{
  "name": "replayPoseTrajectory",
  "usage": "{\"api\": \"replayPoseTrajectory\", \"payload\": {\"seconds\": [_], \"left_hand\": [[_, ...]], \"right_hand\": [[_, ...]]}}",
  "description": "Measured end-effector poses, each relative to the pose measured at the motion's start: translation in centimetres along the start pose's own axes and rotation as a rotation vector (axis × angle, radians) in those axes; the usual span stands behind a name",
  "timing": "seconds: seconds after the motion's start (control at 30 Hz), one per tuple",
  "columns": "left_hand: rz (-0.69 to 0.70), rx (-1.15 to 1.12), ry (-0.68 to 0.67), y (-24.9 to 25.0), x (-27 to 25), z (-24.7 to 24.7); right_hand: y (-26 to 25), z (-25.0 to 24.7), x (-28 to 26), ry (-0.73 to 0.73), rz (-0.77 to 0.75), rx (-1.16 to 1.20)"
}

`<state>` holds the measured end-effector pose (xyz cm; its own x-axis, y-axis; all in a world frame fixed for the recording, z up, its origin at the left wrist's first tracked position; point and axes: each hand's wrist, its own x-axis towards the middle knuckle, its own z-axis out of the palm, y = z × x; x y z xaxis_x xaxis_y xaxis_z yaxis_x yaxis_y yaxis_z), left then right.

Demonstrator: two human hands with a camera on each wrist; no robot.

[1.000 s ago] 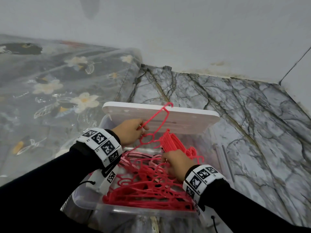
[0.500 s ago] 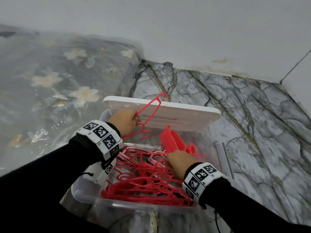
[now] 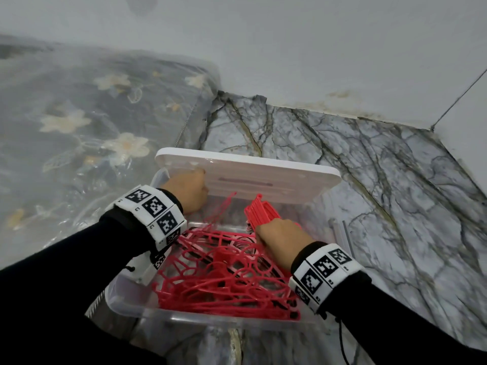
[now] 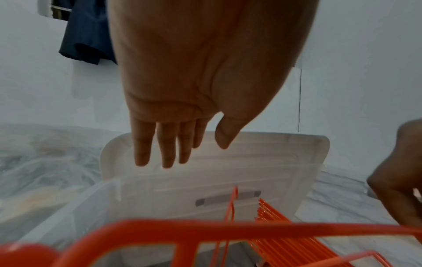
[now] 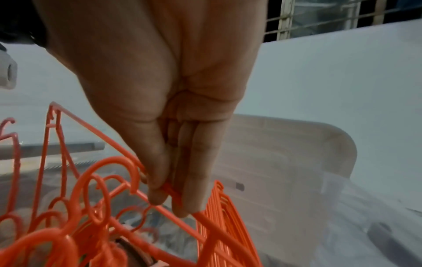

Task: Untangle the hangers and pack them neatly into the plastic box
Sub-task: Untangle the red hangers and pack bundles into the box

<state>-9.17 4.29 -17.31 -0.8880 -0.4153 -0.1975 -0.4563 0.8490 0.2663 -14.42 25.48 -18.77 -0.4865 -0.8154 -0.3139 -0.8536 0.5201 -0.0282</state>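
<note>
A clear plastic box (image 3: 126,304) on the floor holds a tangled pile of red hangers (image 3: 224,275). Its white lid (image 3: 263,177) leans upright at the back. My left hand (image 3: 189,191) is at the lid's left part; in the left wrist view the left hand (image 4: 191,153) has straight fingers and holds nothing. One thin hanger (image 3: 224,206), blurred, stands loose in the box below it. My right hand (image 3: 274,235) grips hangers beside an upright, aligned stack of hangers (image 3: 261,209). In the right wrist view the right hand (image 5: 170,202) pinches a hanger bar (image 5: 205,220).
A floral mattress under clear plastic (image 3: 79,122) lies left of the box. Marble floor (image 3: 369,180) spreads right and back to a white wall (image 3: 290,48). A clear rod (image 3: 340,233) lies just right of the box. A dark garment (image 4: 84,36) hangs on the wall.
My left hand let go of the single hanger it held up, and that hanger dropped lower into the box. The left hand opened near the lid. The right hand kept its grip.
</note>
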Motion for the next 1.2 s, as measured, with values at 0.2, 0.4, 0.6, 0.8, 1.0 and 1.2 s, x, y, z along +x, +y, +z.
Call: {"api": "replayPoseTrajectory", "payload": {"seconds": [0.2, 0.4, 0.6, 0.8, 1.0, 1.2], "left_hand": [[0.406, -0.085, -0.132, 1.9, -1.5, -0.2], [0.431, 0.222, -0.463, 2.8, -2.5, 1.5], [0.418, 0.238, -0.426, 2.5, -2.5, 2.4], [0.439, 0.167, -0.405, 2.6, -2.1, 2.1], [0.329, 0.169, -0.408, 2.1, -2.0, 1.9], [0.298, 0.348, -0.558, 3.5, -3.4, 4.7]], "right_hand": [[-0.4, -1.2, -0.1, 0.081, -0.032, -0.054], [-1.7, -0.9, 0.2, 0.018, -0.076, -0.091], [-1.7, -1.4, 0.7, 0.128, -0.105, -0.107], [-0.2, -2.1, 1.0, 0.227, -0.088, 0.016], [2.4, -2.7, 0.4, 0.283, 0.052, 0.047], [1.6, -0.8, 0.0, 0.082, 0.035, -0.032]]}}
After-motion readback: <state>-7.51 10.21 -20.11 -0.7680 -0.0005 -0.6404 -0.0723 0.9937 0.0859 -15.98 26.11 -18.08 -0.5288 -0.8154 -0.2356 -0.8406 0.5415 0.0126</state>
